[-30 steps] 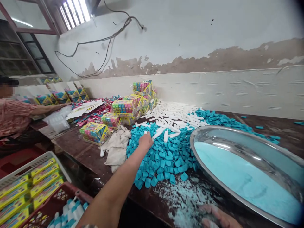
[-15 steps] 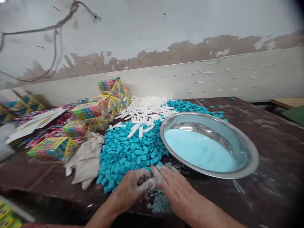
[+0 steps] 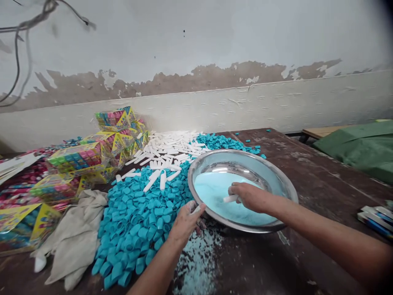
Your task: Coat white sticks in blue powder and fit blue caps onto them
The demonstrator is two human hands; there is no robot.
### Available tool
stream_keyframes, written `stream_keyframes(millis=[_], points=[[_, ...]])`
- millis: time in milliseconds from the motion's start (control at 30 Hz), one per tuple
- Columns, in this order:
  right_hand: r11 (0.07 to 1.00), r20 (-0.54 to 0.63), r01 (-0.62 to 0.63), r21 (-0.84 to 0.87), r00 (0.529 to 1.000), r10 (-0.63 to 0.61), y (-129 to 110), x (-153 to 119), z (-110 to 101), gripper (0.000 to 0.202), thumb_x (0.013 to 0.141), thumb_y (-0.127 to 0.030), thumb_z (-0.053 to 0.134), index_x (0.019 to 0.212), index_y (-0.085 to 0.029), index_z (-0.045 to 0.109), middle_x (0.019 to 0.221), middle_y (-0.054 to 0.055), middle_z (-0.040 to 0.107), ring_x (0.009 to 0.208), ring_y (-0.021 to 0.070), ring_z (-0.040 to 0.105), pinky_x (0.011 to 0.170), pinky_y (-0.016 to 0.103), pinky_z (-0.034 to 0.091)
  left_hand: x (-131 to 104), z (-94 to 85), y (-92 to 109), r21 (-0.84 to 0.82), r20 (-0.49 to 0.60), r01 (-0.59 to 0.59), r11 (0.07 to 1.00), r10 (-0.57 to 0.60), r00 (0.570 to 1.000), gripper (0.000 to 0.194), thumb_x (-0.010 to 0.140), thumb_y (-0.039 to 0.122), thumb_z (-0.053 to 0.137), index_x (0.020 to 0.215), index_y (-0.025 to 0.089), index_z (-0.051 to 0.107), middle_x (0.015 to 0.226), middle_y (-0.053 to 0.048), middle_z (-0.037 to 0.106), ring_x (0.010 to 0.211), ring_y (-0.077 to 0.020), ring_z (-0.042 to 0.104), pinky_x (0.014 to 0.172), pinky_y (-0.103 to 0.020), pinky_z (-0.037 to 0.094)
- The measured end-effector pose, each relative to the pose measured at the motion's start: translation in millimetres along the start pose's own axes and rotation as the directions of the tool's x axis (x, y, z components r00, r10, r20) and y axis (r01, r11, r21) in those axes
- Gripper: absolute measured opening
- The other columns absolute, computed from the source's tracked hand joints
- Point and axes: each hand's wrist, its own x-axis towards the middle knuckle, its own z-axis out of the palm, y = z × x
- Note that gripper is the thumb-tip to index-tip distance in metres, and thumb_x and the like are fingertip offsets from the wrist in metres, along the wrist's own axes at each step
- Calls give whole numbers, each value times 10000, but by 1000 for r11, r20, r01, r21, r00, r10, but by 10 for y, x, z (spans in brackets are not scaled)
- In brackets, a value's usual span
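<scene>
My right hand (image 3: 250, 197) is inside the steel bowl (image 3: 290, 192), closed on a small white tube (image 3: 230, 198) just at the pale blue powder (image 3: 211, 190). The tube looks like those in the white pile; the fingers cover part of it. My left hand (image 3: 187, 219) is beside the bowl's near-left rim, its fingers curled and dusted with powder. Whatever lies between those fingers cannot be made out. Left of the bowl spreads a heap of turquoise caps (image 3: 138, 217), with a pile of white tubes (image 3: 168, 147) behind it.
A crumpled beige cloth (image 3: 76, 229) lies left of the caps. Clear packs of coloured pens (image 3: 80, 155) are stacked farther left. Spilled powder (image 3: 199, 262) marks the dark table (image 3: 260, 262) in front. A green cover (image 3: 359, 147) is at the right, before a peeling wall (image 3: 215, 49).
My two hands, together in front of the caps before, have parted. The right has gone into the bowl with a white tube; the left stays by the rim. The view has swung right.
</scene>
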Motion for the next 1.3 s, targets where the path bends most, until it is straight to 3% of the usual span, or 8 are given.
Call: stream_keyframes(millis=[233, 433, 533, 667, 833, 933, 1100, 1300], points=[[999, 122, -10, -33, 992, 14, 5, 476, 271, 203, 585, 48, 494, 576, -98, 635, 670, 161, 632, 878, 287, 541, 759, 351, 349, 46, 106, 6, -115, 13, 25, 993, -24, 1000, 336, 696, 433, 584, 847, 147, 495, 616, 19, 538, 459, -121, 543, 327, -179, 364], [969, 216, 55, 240, 970, -109, -24, 533, 489, 264, 622, -40, 503, 786, -160, 671, 748, 17, 671, 701, 159, 580, 605, 218, 401, 45, 102, -18, -151, 14, 8, 988, -6, 1000, 295, 722, 412, 575, 836, 150, 501, 631, 18, 548, 462, -115, 546, 330, -172, 378], [927, 222, 99, 361, 957, -189, 71, 548, 482, 241, 679, -115, 501, 868, -156, 644, 746, -38, 657, 671, 117, 575, 559, 172, 402, 50, 105, -30, -153, 20, -8, 988, 11, 1000, 295, 727, 413, 572, 827, 146, 501, 630, 15, 550, 465, -117, 547, 332, -173, 384], [915, 215, 116, 386, 954, -211, 217, 527, 384, 227, 691, -127, 503, 869, -156, 640, 778, -34, 661, 679, 117, 579, 576, 176, 408, 48, 108, -32, -135, 22, -10, 991, 13, 1000, 310, 733, 417, 563, 865, 142, 509, 616, 11, 554, 472, -124, 548, 341, -181, 393], [972, 143, 61, 225, 985, -94, 205, 453, 361, 262, 638, -6, 456, 777, -106, 654, 803, 114, 657, 803, 232, 574, 700, 308, 399, 44, 111, -26, -127, 10, -1, 992, 2, 1000, 301, 723, 420, 570, 828, 146, 502, 605, 11, 544, 478, -128, 546, 343, -185, 390], [982, 137, 71, 174, 986, -96, 79, 446, 428, 250, 628, 23, 425, 682, -93, 640, 795, 167, 646, 847, 273, 559, 747, 363, 379, 45, 110, -24, -131, 6, -1, 991, 2, 1000, 308, 712, 423, 579, 825, 145, 508, 619, 10, 543, 482, -129, 547, 343, -190, 392], [949, 191, 130, 288, 963, -191, -68, 508, 499, 283, 607, -5, 455, 762, -142, 649, 757, 30, 666, 717, 174, 582, 648, 246, 415, 36, 114, -10, -148, -6, 8, 989, -9, 1000, 317, 708, 423, 582, 840, 142, 516, 624, 9, 548, 484, -122, 540, 344, -182, 390], [894, 198, 162, 418, 944, -264, 106, 561, 367, 237, 680, -126, 528, 898, -144, 621, 814, -35, 663, 722, 125, 588, 618, 186, 427, 18, 119, 14, -163, 13, 11, 987, -9, 1000, 333, 707, 423, 583, 879, 143, 525, 651, -3, 579, 483, -125, 545, 345, -186, 384]])
